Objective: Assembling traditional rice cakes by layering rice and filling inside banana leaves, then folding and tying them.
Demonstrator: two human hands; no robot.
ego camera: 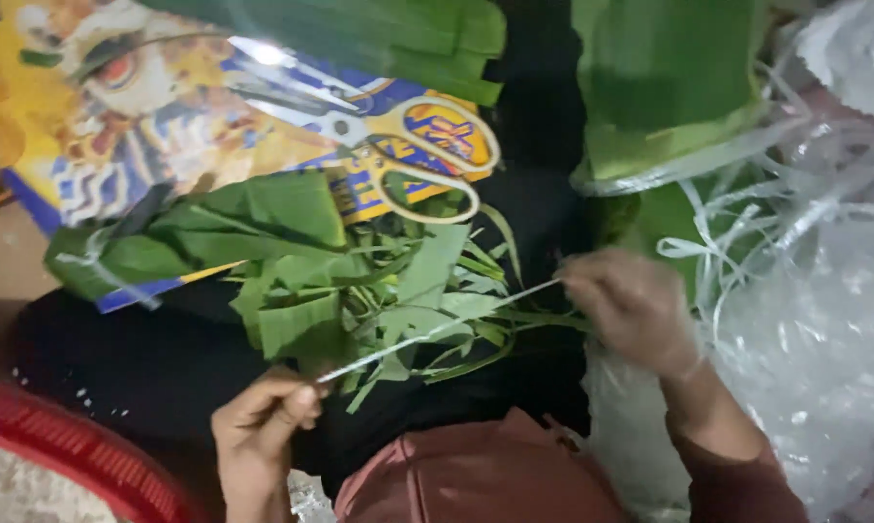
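Your left hand (260,426) is pinched shut on one end of a thin pale strip (437,329), and your right hand (631,305) is closed on the other end, so the strip runs taut between them, slanting up from lower left to upper right. It hangs just above the heap of cut green leaf pieces (359,291) lying on the dark cloth (146,358) over your lap. The right hand is blurred, so the exact grip of its fingers cannot be told.

Judging from how things lie, you are at an early point: the strip is stretched and free, not yet wound round anything, and no tied bundle shows anywhere. The leaf pieces are loose and scattered, some folded, none wrapped. The cutting seems largely done, since the scissors (398,145) with pale handles rest untouched on the colourful printed board (166,126) beyond the heap. More folded leaves (670,87) sit stacked at upper right, held by a clear band, and a tangle of white plastic strips (747,223) lies near your right hand on crinkled clear plastic sheeting (825,329). A red rim (69,455) of a basket or tray shows at lower left.
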